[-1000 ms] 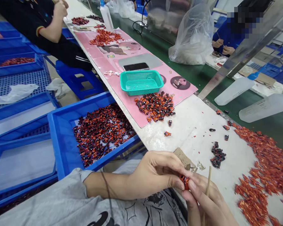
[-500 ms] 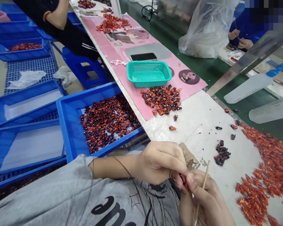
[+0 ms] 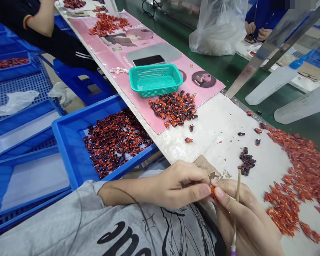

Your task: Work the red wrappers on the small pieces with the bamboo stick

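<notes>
My left hand point(image 3: 184, 185) and my right hand point(image 3: 245, 217) meet over the white table edge. Between their fingertips is a small orange-and-black piece point(image 3: 212, 191), mostly hidden by my fingers. My right hand also grips a thin wooden stick point(image 3: 237, 206) with a purple tip at its lower end. Nearest my fingers lie a brown paper scrap point(image 3: 206, 166) and a small heap of black pieces point(image 3: 245, 161). Loose orange strips point(image 3: 296, 177) spread to the right. A pile of orange-and-black pieces point(image 3: 173, 108) lies on a pink printed mat point(image 3: 202, 89).
A blue crate point(image 3: 69, 142) full of similar pieces stands left of the table, beyond my arm. A teal basket point(image 3: 156, 80) and a phone point(image 3: 148, 60) lie on the mat. Co-workers' arms show at the top left point(image 3: 40, 17) and top right point(image 3: 257, 32).
My hands have risen slightly and the small piece shows more between my fingertips. The stick now stands more upright, showing its purple tip. The whole view has shifted, with the table contents moving up and left.
</notes>
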`<act>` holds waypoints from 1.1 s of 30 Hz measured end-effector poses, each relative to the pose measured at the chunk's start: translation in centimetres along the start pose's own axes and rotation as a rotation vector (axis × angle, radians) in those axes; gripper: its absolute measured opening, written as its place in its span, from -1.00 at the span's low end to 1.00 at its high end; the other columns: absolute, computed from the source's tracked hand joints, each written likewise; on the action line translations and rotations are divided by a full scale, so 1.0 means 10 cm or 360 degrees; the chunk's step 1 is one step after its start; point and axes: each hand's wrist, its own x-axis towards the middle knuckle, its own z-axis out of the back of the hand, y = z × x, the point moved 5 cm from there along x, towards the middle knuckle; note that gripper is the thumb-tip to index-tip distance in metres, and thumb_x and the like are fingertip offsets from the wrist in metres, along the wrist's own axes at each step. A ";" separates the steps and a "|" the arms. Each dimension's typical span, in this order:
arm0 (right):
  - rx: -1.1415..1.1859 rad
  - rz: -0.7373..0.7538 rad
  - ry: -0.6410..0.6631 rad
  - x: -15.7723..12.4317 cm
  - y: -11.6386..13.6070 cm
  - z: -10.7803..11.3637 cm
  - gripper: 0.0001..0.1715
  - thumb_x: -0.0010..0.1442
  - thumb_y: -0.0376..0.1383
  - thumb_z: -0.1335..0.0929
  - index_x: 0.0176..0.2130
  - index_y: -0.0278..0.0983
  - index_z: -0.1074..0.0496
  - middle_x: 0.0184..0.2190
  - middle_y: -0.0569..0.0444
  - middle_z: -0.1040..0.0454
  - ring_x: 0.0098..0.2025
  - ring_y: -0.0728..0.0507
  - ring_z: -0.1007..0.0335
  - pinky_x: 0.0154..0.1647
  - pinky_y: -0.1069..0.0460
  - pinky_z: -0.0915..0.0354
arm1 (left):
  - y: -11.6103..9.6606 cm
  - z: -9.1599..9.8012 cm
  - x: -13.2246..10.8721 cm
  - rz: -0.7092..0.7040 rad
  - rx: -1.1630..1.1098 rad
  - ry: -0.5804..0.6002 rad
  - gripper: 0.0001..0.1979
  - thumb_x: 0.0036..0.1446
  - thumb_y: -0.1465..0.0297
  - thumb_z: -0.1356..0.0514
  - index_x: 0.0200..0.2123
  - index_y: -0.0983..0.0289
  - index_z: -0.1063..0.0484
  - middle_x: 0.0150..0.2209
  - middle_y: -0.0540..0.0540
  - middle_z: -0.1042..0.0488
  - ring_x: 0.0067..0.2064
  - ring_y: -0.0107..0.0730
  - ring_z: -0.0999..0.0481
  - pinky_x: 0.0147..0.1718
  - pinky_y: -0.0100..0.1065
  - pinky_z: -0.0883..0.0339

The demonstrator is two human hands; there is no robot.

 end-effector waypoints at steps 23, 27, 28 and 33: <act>0.0203 -0.0129 0.0253 0.00 0.01 -0.19 -0.65 0.43 -0.05 -0.22 -0.17 -0.20 -0.46 -0.41 0.11 -0.29 -0.34 -0.11 -0.29 -0.34 -0.01 -0.25 | -0.11 -0.17 0.00 -0.0420 0.0516 -0.0134 -0.85 -0.02 0.48 -0.16 -0.52 0.14 -0.24 -0.66 -0.07 -0.22 -0.60 -0.40 -0.12 -0.41 -0.23 -0.10; 0.0210 -0.0106 0.0250 0.01 0.01 -0.20 -0.65 0.43 -0.06 -0.22 -0.16 -0.20 -0.46 -0.42 0.11 -0.29 -0.34 -0.10 -0.29 -0.34 -0.01 -0.26 | -0.06 -0.20 0.01 -0.0232 0.0439 -0.0109 -0.80 -0.02 0.42 -0.17 -0.57 0.12 -0.18 -0.69 -0.08 -0.12 -0.61 -0.39 -0.06 -0.40 -0.21 -0.15; 0.0218 -0.0090 0.0249 0.01 0.01 -0.20 -0.65 0.43 -0.06 -0.22 -0.16 -0.20 -0.46 -0.42 0.11 -0.29 -0.35 -0.10 -0.29 -0.33 -0.02 -0.26 | -0.08 -0.20 0.01 -0.0294 0.0430 -0.0146 -0.79 -0.03 0.44 -0.17 -0.57 0.12 -0.17 -0.69 -0.09 -0.10 -0.61 -0.41 -0.04 -0.42 -0.22 -0.14; 0.0231 -0.0127 0.0253 0.01 0.00 -0.23 -0.66 0.44 -0.08 -0.21 -0.15 -0.20 -0.46 -0.40 0.09 -0.30 -0.33 -0.11 -0.29 -0.28 -0.04 -0.27 | -0.15 -0.20 -0.01 -0.0650 0.0435 -0.0372 -0.77 -0.06 0.55 -0.15 -0.50 0.16 -0.12 -0.65 -0.13 -0.09 -0.62 -0.50 0.00 -0.49 -0.29 -0.09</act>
